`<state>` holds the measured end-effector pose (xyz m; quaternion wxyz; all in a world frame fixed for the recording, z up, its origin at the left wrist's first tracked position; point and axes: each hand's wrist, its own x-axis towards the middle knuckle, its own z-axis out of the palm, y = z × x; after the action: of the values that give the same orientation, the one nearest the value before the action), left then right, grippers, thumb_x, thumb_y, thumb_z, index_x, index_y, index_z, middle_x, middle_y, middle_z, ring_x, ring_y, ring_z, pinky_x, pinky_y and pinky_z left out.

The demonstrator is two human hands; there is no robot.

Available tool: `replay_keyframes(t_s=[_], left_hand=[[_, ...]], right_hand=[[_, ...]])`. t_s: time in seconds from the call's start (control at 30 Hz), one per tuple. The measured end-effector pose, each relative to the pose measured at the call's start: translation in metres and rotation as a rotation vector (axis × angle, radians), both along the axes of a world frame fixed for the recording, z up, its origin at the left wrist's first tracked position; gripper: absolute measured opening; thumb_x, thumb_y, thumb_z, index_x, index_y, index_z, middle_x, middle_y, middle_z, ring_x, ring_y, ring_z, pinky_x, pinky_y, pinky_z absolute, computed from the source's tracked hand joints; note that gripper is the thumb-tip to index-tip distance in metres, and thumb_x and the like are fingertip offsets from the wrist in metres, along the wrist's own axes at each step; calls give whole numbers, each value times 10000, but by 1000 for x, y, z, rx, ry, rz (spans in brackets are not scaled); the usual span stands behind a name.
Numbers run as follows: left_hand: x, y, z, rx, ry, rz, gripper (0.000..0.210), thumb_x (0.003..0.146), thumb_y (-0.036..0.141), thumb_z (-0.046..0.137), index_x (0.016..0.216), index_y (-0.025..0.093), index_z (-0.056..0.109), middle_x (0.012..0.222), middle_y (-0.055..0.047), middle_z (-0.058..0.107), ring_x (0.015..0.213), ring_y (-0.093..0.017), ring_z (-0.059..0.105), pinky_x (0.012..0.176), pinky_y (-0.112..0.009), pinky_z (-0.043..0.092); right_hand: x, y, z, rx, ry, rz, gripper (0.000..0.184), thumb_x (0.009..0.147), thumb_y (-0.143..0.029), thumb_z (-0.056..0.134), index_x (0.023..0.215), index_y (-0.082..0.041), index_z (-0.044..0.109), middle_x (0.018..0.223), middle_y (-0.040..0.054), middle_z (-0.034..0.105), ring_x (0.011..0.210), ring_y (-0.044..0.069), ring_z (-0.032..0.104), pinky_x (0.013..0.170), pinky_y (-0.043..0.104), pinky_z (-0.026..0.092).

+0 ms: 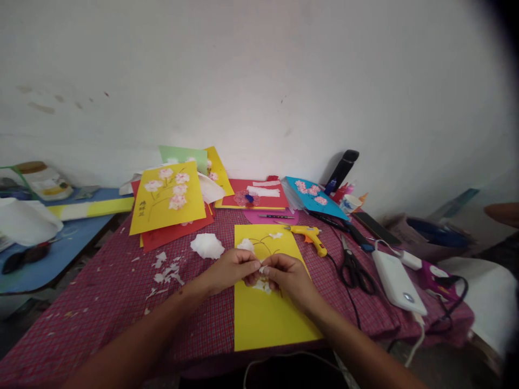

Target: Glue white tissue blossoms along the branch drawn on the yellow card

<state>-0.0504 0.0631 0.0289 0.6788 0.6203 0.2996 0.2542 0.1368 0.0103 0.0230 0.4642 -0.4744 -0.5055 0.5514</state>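
From afar I see a yellow sheet with brown branches; white paper; a yellow glue gun; black-handled scissors; a blue card with pink-and-white blossoms; a checked reddish-purple tablecloth.

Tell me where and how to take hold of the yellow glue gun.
Grip the yellow glue gun around its handle, coming from the near right, probably with the right hand once free. It lies flat, nozzle pointing left and handle slanting toward the person's right. Keep fingers off the nozzle, which could be hot, and clear of the black cord near the handle's end.
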Motion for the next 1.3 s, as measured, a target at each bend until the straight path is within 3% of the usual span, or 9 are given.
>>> replay_keyframes(t_s=[0.3,0.43,0.7,0.9,1.03,1.3], left_hand=[[1,-2,1,-33,-35,9,218,771,309,707,852,111,660,664,-8,623,586,-97,549,590,-235,423],[2,-2,-2,-20,-35,20,244,742,305,740,864,116,648,720,-11,635,610,-96,557,597,-232,428],[2,-1,-5,68,21,79,240,793,360,694,808,128,636,661,1,613,596,-100,561,578,-217,423],[0,-1,-2,-33,-46,72,250,787,363,695,815,123,630,660,-15,629,589,-110,584,599,-237,451],[0,-1,-3,-76,-88,43,267,795,369,698,838,115,632,671,-24,641,589,-109,588,601,-239,455],[-2,-1,-2,-102,-114,-28,250,815,352,686,839,108,640,673,-29,645,590,-106,584,592,-238,454]], right_hand=[[-1,1,-2,-91,125,-16,239,756,-374,728,785,-161,625,611,-17,631,424,81,510,411,202,339],[-4,0,-2,-86,71,-48,252,746,-388,734,775,-164,621,557,-39,589,409,80,479,402,204,331],[-2,-1,-2,9,-60,-36,208,781,-375,705,812,-174,663,595,-37,564,471,90,478,455,216,365],[5,-2,-11,92,-88,-49,257,753,-283,715,998,-218,673,816,-6,630,592,110,512,546,237,419],[1,-7,-5,187,-155,-11,306,791,-275,690,1093,-242,651,785,-15,601,596,116,483,551,242,408],[-3,-11,11,295,-310,-51,130,835,-272,647,941,-218,700,811,21,644,686,156,559,632,274,452]])
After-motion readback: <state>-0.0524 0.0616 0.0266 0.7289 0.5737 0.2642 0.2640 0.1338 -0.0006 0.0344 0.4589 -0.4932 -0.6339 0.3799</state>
